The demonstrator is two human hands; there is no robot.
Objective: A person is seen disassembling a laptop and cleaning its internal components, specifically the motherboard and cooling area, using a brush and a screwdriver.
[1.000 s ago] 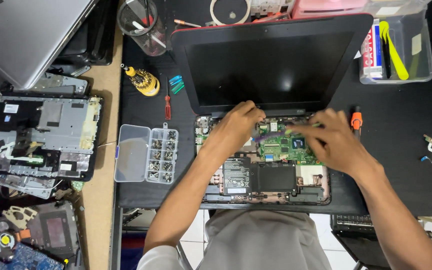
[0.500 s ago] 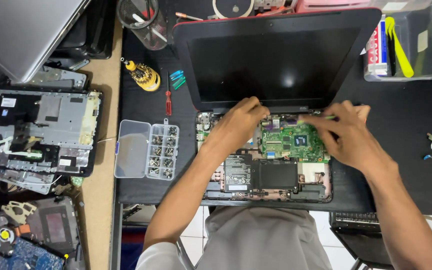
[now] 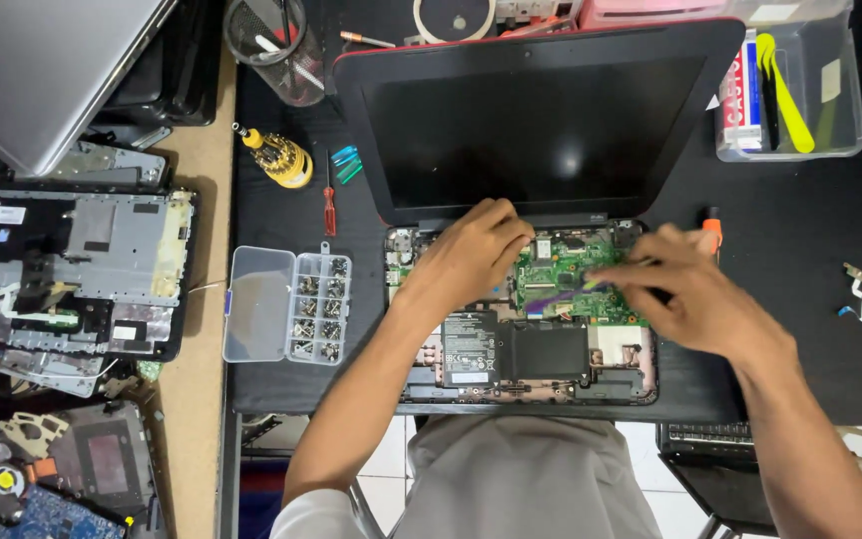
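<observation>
Resting on the opened laptop (image 3: 526,309), the left hand (image 3: 471,255) presses flat by the hinge, grip released, steadying the base; the right hand (image 3: 685,289) hovers over the green board (image 3: 561,274), blurred, its grip unreadable; a screw box (image 3: 286,304) lies near on the table (image 3: 800,329).

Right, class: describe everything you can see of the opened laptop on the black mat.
The laptop sits on the black mat, its red-edged lid tilted back and its dark screen off. The keyboard cover is gone, baring a green circuit board, a black battery and a labelled black module in a pinkish base. The left hand rests on the board's left part; the right hand reaches onto its right side.
</observation>
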